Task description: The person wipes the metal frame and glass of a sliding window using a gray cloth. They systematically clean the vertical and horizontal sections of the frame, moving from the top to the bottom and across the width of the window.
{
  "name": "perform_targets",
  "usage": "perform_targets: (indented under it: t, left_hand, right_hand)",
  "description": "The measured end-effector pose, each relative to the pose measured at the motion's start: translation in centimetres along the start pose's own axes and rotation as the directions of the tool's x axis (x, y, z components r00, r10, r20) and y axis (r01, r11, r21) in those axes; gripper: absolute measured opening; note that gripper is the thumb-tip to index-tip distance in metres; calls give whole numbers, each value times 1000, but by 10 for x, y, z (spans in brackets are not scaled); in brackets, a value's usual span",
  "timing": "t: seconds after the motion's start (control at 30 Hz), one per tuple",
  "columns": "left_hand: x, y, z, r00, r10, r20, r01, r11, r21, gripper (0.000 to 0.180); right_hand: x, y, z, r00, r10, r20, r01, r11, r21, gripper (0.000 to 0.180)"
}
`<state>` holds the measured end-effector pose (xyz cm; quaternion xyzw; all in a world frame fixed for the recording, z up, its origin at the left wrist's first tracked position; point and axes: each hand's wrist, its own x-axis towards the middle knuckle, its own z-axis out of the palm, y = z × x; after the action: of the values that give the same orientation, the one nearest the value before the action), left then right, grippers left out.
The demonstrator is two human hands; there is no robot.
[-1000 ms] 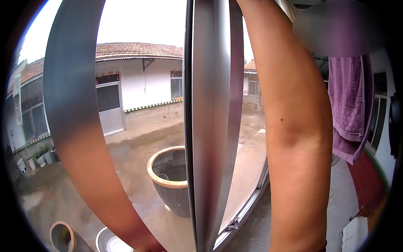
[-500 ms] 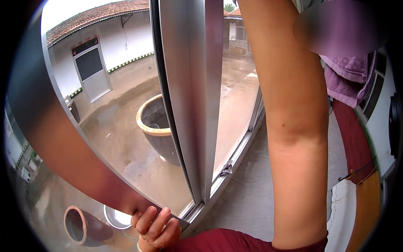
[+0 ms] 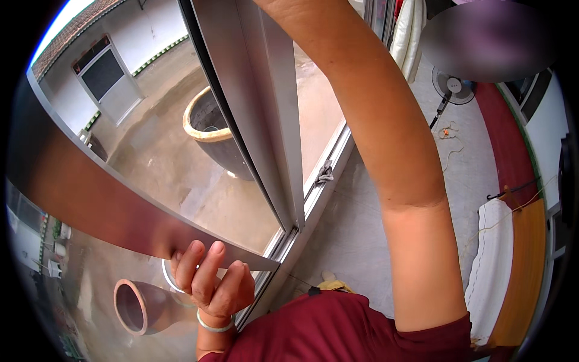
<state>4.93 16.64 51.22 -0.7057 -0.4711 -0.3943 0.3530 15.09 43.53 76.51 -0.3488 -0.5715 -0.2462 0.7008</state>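
Note:
My left hand (image 3: 220, 280), with a pale bangle at the wrist, curls its fingers around the lower rail of a metal-framed glass panel (image 3: 145, 220). The panel's broad upright metal stile (image 3: 244, 90) rises beside it from the track (image 3: 274, 250). My bare right arm (image 3: 386, 120) stretches up and to the left across the panel, and its hand lies beyond the top edge of the picture. Farther along the track is a crumpled grey cloth (image 3: 324, 172).
Through the glass stand a large dark pot (image 3: 226, 154) with a pale rim and a white building. A brown pot (image 3: 132, 306) lies tilted at lower left. On the right are a standing fan (image 3: 453, 89), thin cords, a white cloth (image 3: 491, 265) and a wooden board (image 3: 522, 265).
My view has shifted, bringing the fan and a pale curtain into sight. My right arm slants more to the left. The left hand sits higher in the picture and keeps its hold on the rail.

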Motion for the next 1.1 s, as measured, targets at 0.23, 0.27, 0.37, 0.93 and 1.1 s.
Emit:
perform_targets:
  t: [0.23,0.27,0.37,0.93,1.1]
  left_hand:
    - [2,2,1,999,-54,4,53,992,115,31]
    - [6,4,1,999,-53,12,51,991,126,31]
    - [12,8,2,997,-80,21,77,992,104,27]
    - [20,-8,30,991,55,124,-134,556,820,12]
    - [18,-11,32,987,70,146,-160,539,827,11]
  right_hand:
    - [-107,10,-15,998,-57,13,53,975,214,64]
    - [-116,15,-19,998,-47,30,40,979,201,63]
    - [-143,25,-31,987,0,162,-34,977,208,59]
    - [-397,74,-65,904,126,409,-278,898,339,59]
    - [-457,86,-77,839,151,523,-337,899,280,58]
